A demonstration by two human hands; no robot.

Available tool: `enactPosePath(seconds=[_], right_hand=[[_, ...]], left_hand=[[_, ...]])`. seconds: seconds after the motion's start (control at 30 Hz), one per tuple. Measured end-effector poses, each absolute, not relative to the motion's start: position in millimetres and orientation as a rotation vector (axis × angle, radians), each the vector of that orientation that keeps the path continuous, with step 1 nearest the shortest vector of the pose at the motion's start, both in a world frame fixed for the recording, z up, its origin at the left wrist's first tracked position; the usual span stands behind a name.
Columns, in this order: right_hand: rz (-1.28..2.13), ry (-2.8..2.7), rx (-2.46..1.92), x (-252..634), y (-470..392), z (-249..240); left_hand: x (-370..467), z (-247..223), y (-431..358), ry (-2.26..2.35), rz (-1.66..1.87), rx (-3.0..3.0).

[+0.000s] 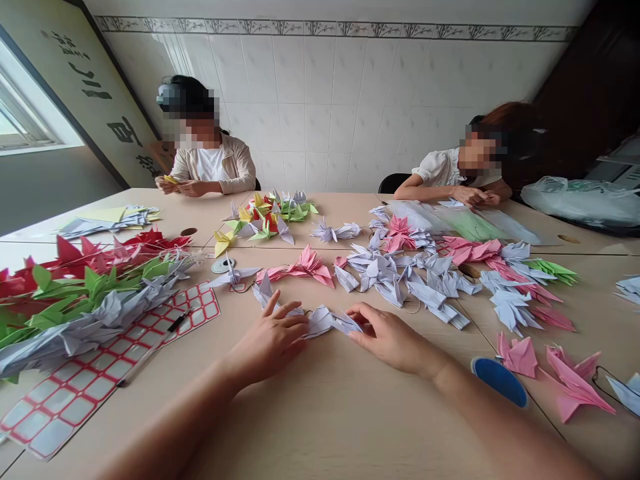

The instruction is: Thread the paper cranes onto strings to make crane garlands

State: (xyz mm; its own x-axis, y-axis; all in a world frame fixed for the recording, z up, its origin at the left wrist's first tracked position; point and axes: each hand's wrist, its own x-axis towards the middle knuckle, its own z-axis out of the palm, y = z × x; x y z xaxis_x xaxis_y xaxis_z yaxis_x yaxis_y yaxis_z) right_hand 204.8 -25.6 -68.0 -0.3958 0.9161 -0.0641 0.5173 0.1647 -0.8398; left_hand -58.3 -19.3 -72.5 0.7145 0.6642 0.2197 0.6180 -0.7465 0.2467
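Observation:
A short row of pale blue folded paper cranes (320,322) lies on the table in front of me. My left hand (270,337) rests palm down over the row's left end, fingers spread, covering part of the paper. At the opposite end, my right hand (390,337) has thumb and fingers curled about the tip of a pale blue paper crane (346,323). Just beyond are pink paper cranes (307,265) and a pile of pale blue ones (377,270). A small round spool (223,265) sits past my left hand.
Strung red, green and blue cranes (95,287) lie left, beside a red-bordered label sheet (120,363) with a pen (155,347). Right are a blue disc (499,381) and loose pink cranes (575,380). Two people (213,160) (450,173) sit opposite, near plastic bags (467,223).

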Motion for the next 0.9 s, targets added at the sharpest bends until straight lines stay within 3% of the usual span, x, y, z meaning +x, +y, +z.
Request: enactPosePath(seconds=[0.17,0.33,0.43,0.57,0.9], right_hand=[[1.589,-1.627,-1.190,205.4,-22.2,-68.2],[1.789,-1.320,-1.038,201.2,-24.4,-71.7],[1.808,-1.237,-0.962,196.6,-27.0,-73.3],[1.773,-1.241,-0.883,188.4,-32.1,-70.2],[1.722,-1.288,-0.889,178.5,-35.2,-66.1]], left_hand=[[-57.7,-72.1,-19.3,1.078,0.601,2.735],[-42.8,-60.1,-34.4,1.224,0.924,2.262],[-23.6,-50.2,-49.3,1.257,0.910,1.981],[1.5,-43.5,-58.2,1.074,0.822,1.162],[17.5,-57.7,-49.7,0.987,1.015,1.082]])
